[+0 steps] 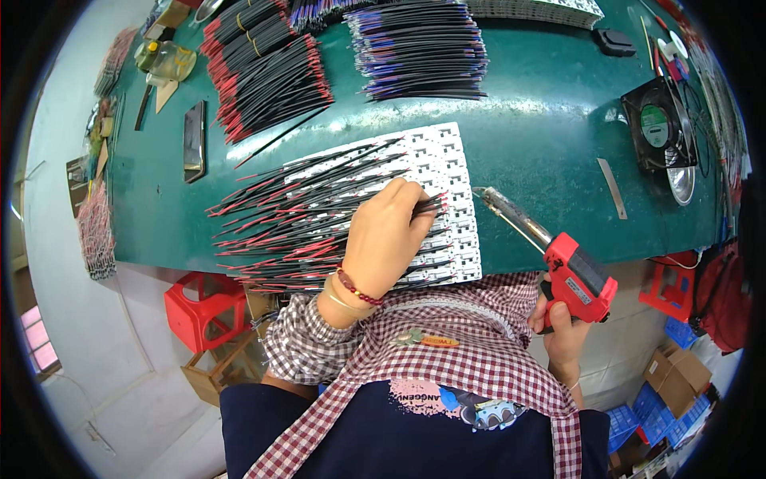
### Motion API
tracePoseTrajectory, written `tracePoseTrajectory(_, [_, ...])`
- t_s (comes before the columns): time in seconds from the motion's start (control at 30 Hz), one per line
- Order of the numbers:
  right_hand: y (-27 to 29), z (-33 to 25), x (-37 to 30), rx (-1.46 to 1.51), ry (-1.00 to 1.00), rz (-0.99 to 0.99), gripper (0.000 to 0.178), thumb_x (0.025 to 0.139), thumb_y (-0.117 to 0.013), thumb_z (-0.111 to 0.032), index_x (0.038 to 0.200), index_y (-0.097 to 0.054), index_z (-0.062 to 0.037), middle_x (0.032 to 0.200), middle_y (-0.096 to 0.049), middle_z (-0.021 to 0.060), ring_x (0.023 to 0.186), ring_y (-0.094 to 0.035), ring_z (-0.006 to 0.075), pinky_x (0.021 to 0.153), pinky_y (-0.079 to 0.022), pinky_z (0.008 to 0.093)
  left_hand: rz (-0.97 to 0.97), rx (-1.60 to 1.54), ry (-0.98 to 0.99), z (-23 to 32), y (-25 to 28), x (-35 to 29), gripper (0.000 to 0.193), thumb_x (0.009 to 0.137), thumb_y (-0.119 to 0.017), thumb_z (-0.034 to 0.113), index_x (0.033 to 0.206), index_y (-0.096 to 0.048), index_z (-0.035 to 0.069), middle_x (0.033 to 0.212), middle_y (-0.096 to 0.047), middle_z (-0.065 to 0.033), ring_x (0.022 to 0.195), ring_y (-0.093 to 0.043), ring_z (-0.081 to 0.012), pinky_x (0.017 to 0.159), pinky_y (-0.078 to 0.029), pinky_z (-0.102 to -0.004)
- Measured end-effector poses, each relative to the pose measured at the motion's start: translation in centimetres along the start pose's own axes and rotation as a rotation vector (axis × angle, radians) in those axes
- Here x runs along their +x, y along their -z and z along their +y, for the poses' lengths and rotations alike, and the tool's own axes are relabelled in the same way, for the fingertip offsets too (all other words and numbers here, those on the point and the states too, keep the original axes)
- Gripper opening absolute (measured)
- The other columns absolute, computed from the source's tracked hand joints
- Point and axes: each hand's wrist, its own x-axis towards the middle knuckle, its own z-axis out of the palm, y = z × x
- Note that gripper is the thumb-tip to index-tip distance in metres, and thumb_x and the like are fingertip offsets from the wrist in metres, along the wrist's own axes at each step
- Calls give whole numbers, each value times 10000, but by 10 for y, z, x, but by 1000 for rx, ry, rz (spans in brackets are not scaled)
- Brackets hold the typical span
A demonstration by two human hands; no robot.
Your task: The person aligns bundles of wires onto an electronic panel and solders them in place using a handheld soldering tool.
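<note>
Pinching black wires (428,205) over the white circuit-board panel (450,169), the left hand (383,230) has its grip nearly closed; to the panel's right, the right hand (560,326) grips a red soldering gun (576,273). Wires are best held still for soldering.

wires (275,230) partly hidden by left hand (388,231)

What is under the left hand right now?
Black wires on the white panel show on both sides of the left hand. The wire stretches and panel parts directly beneath are covered, so they can't be seen.
</note>
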Motion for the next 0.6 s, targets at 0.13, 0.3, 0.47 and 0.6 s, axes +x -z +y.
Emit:
tracePoseTrajectory(0.13, [-2, 10, -3, 25, -23, -30, 375, 917, -604, -281, 1088, -509, 39, 674, -554, 73, 529, -508, 115, 478, -420, 249, 61, -1, 48, -5, -10, 2, 146, 740, -689, 81, 800, -569, 24, 766, -605, -127, 671, -608, -328, 584, -483, -396])
tracePoseTrajectory(0.3, [-5, 15, 0, -68, -19, -94, 419, 927, -574, -258, 1199, -475, 45, 676, -557, 87, 515, -495, 125, 487, -425, 259, 76, 101, 135, -1, -11, 8, 158, 736, -705, 141, 732, -608, 16, 662, -625, -131, 594, -618, -305, 540, -469, -372])
tracePoseTrajectory(0.47, [-5, 16, 1, -92, 4, -109, 397, 926, -576, -255, 1173, -491, 44, 686, -563, 89, 526, -505, 125, 494, -432, 261, 75, 102, 149, 0, -12, 9, 157, 735, -699, 149, 714, -612, 21, 644, -621, -133, 587, -618, -306, 532, -466, -374])
tracePoseTrajectory(0.6, [-7, 10, 3, -84, -28, -134, 157, 911, -598, -157, 920, -594, 0, 724, -563, 22, 635, -510, 89, 575, -427, 252, 90, 119, 146, 1, -12, 8, 148, 728, -696, 143, 712, -612, 22, 647, -623, -133, 585, -618, -308, 531, -465, -377])
